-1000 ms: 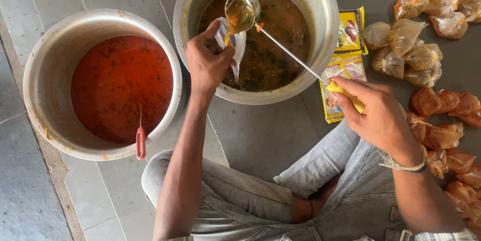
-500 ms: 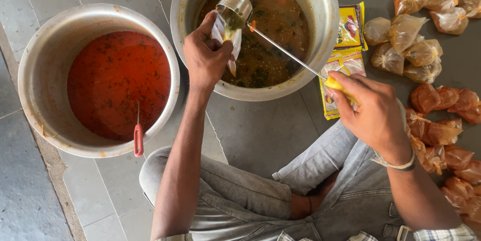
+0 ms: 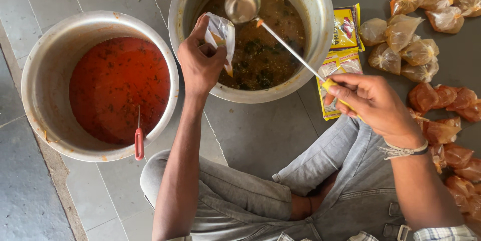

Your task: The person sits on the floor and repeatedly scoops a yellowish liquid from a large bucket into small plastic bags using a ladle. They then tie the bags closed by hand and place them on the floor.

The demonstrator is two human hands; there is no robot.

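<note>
Just beside the left hand's (image 3: 200, 65) grip, the ladle (image 3: 242, 3).

Grey tiled floor (image 3: 260, 136) in soft daylight

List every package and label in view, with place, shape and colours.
Clear plastic bag: in the left hand, over the brown pot.
Flat yellow sachets: on the floor right of that pot, rectangular, with red print.
Filled bags: far right, knotted, amber above, orange-red below.
</note>
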